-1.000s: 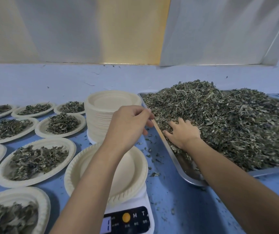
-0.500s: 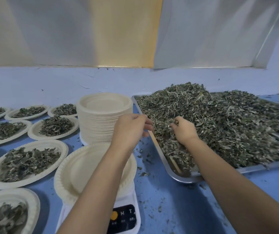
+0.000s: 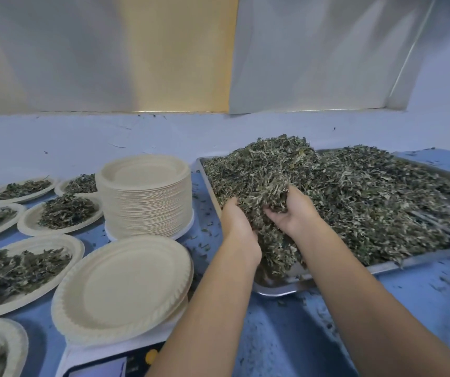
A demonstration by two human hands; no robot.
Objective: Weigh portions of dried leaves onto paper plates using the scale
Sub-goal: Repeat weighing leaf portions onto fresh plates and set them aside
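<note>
Dried leaves [image 3: 354, 202] heaped in tray [image 3: 278, 288] | left hand [image 3: 236, 221] and right hand [image 3: 291, 213], curled, scoop them, partly buried | scale [image 3: 93, 355] mostly hidden under plate [image 3: 125, 281], display cut off

A single wide-angle head camera looks forward and down across the blue table [image 3: 286, 336] toward its far edge and the steel-panelled wall [image 3: 313, 50], close above the left hand [image 3: 238, 224] and right hand [image 3: 291, 213].

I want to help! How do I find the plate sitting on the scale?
Start at the big metal tray heaped with leaves, then look left to the tall stack of plates. Just in front of it, one plate sits on the white scale; unlike the filled plates beside it, it is empty.
</note>
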